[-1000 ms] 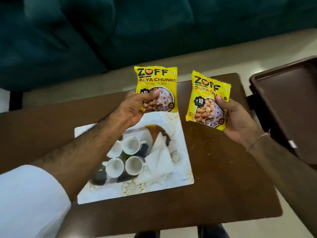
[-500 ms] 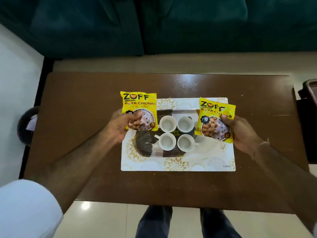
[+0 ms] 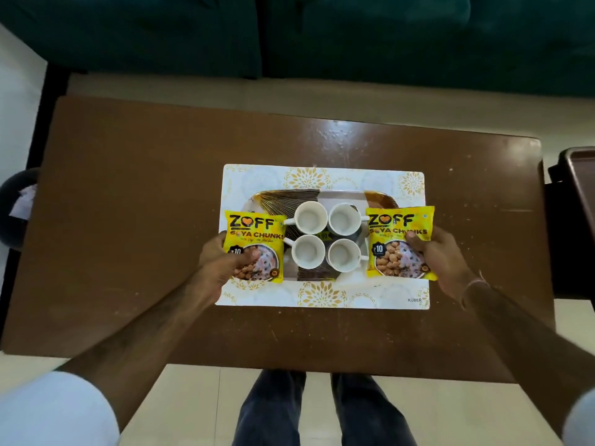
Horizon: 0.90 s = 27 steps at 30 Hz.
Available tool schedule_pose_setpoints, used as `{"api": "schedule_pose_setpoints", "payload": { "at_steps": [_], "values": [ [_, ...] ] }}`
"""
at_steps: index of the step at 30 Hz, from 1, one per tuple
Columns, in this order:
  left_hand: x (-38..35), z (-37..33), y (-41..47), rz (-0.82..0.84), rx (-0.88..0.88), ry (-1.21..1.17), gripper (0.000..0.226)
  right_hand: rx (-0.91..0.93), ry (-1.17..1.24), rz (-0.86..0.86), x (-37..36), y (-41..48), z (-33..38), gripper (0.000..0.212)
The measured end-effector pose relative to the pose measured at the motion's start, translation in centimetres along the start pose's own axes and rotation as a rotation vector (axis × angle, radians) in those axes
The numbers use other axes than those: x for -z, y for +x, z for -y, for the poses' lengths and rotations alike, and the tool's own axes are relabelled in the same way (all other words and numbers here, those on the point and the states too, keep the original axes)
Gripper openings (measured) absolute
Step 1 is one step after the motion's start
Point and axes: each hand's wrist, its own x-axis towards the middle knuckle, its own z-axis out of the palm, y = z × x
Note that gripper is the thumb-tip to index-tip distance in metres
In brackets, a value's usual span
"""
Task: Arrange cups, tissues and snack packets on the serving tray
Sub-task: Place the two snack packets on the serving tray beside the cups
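On the serving tray (image 3: 380,196) stand four white cups (image 3: 326,240), two by two. Two yellow snack packets show. The left hand (image 3: 222,263) pinches the left packet (image 3: 256,249) over the tray's left end. The right hand (image 3: 439,257) pinches the right packet (image 3: 401,241) over its right end. The packets hide both tray ends. Under the tray lies a white mat (image 3: 322,296) on a brown table (image 3: 128,204). Behind it is a dark green sofa (image 3: 289,37).
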Motion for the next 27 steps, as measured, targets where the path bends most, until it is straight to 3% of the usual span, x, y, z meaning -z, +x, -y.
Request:
{"api": "schedule_pose_setpoints", "payload": {
  "at_steps": [5, 11, 15, 18, 21, 24, 27],
  "values": [
    [-0.8, 0.1, -0.1, -0.023, -0.079, 0.09, 0.047, 0.048, -0.078, -0.053, -0.1, 0.2, -0.3, 0.02],
    [-1.1, 0.4, -0.1, -0.096, -0.181, 0.307, 0.078, -0.03, 0.201, -0.16, 1.7, 0.6, 1.4, 0.024],
    [-1.4, 0.5, -0.1, -0.196, -0.288, 0.538, 0.104, -0.207, 0.619, 0.009, 1.7, 0.4, 3.7, 0.034],
    [-1.9, 0.2, -0.5, -0.206, -0.275, 0.567, 0.114, -0.231, 0.778, 0.129, 0.9, 0.6, 5.0, 0.038],
    [-2.9, -0.4, -1.7, -0.309, -0.295, 0.64, 0.1, -0.224, 0.875, 0.218, -0.4, 1.2, 6.6, 0.037],
    [-4.8, -1.8, -3.7, -0.438, -0.542, 0.689, 0.074, -0.229, 0.857, 0.268, -1.5, 1.8, 8.0, 0.038],
    [-9.0, -3.2, -6.1, -0.255, -0.805, 0.601, 0.052, -0.252, 0.789, 0.337, -2.3, 2.4, 8.4, 0.045]
  ]
}}
